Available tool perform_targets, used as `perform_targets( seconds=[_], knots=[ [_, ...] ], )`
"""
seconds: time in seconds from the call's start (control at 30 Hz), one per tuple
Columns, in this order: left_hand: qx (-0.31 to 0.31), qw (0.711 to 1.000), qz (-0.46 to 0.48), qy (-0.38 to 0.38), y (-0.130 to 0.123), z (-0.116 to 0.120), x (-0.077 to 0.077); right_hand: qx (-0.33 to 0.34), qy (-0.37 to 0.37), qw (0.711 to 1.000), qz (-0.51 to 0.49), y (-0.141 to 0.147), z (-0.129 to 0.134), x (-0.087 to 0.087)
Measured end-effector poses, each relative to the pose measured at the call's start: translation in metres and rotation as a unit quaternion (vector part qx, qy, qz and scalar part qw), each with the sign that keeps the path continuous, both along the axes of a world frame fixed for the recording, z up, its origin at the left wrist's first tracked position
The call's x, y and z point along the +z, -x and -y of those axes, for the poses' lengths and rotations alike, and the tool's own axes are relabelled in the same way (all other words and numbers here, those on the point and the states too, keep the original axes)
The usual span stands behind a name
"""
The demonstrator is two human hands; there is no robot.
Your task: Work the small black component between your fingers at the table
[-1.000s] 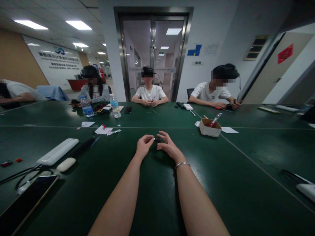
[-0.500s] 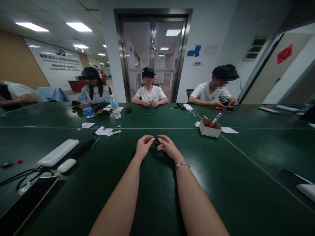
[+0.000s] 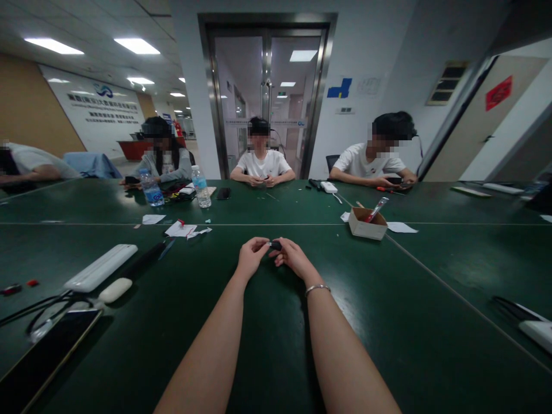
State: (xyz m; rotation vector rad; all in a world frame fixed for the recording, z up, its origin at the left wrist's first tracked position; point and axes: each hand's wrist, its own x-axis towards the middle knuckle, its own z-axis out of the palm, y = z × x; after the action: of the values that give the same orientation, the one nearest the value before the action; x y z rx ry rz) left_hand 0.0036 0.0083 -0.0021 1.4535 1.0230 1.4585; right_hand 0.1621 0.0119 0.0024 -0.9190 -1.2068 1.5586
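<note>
1. The left hand [image 3: 252,256] pinches the shiny, silvery end of a small black rod-shaped object [image 3: 275,245] between thumb and fingertips.
2. The right hand [image 3: 295,260] is closed on the object's dark, smooth-looking end, its other fingers curled; a polished metal bangle [image 3: 318,288] circles that wrist.
3. The object lies level between the hands, over the middle of a dark green, softly glossy counter [image 3: 276,345] crossed by pale seams.
4. At the left lie a glossy white plastic slab with rounded corners [image 3: 101,267], a smooth white oval case [image 3: 115,290] and, nearer, a flat black-screened phone [image 3: 52,351] beside looped black cable [image 3: 32,307].
5. Farther off on the left, crumpled white paper [image 3: 181,229] lies nearer than two clear plastic bottles with blue labels [image 3: 200,187].
6. On the far right, an open, boxy tan cardboard tray [image 3: 368,230] holds a slim red-and-clear item [image 3: 377,209], leaning on its rim.
7. Other people sit along the far side.
</note>
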Motion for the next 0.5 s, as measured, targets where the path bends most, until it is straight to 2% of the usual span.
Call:
perform_targets(
  seconds=[0.13, 0.33, 0.5],
  knots=[
    [0.005, 1.000, 0.003, 0.007, 0.0011, 0.0003, 0.0002, 0.018, -0.043, 0.998, -0.034, -0.0037, 0.0024, 0.0009],
    [0.008, 1.000, -0.004, 0.006, 0.0026, -0.0006, -0.0007, -0.008, 0.001, 1.000, -0.003, -0.0012, 0.0005, -0.0008],
    [0.022, 1.000, 0.002, 0.011, 0.0024, -0.0002, 0.0008, 0.007, -0.043, 0.999, -0.032, -0.0028, 0.0001, -0.0029]
  ],
)
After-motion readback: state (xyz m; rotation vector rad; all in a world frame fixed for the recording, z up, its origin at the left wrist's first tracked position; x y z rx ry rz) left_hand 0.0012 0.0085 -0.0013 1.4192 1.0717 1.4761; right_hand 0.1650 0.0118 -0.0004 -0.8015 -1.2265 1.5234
